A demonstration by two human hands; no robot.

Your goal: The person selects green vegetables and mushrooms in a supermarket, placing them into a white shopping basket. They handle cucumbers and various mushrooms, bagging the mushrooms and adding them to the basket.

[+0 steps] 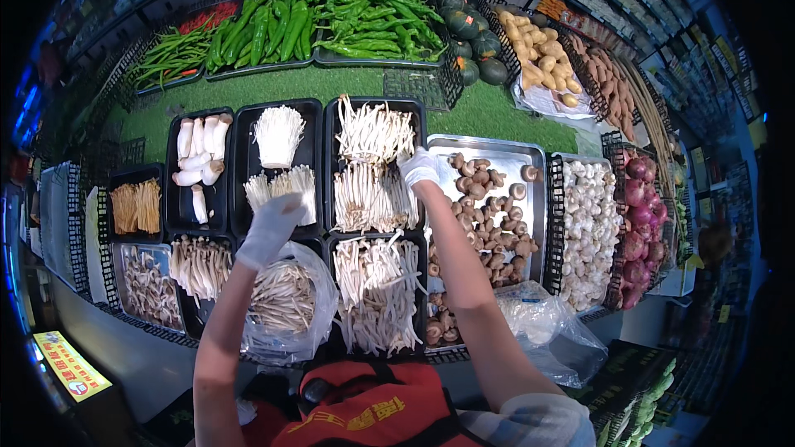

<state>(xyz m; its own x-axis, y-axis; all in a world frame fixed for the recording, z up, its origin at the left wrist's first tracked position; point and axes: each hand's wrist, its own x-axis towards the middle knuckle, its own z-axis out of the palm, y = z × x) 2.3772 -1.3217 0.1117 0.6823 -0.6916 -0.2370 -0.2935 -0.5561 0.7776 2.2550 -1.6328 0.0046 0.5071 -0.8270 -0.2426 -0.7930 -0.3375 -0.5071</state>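
My left hand [274, 226], in a white glove, is over the front of the middle black tray [244, 136]. Its fingers overlap a short row of enoki mushrooms [282, 183]; whether they grip any is hidden. A fuller white enoki bundle [278, 136] lies behind it in the same tray. Also gloved, my right hand [419, 167] is at the right rim of the neighbouring black tray [331, 130], against long thin-stemmed mushrooms [376, 136]. Its fingertips are partly hidden, so I cannot see a grip. A second row of these mushrooms [372, 198] lies nearer to me.
Shiitake mushrooms [487, 217] lie on a metal tray [535, 158] under my right forearm. Garlic [587, 230] and red onions [640, 223] stand farther right. A plastic bag [320, 298] surrounds mushrooms near my left forearm. Green peppers [379, 18] line the back of the green turf [279, 82].
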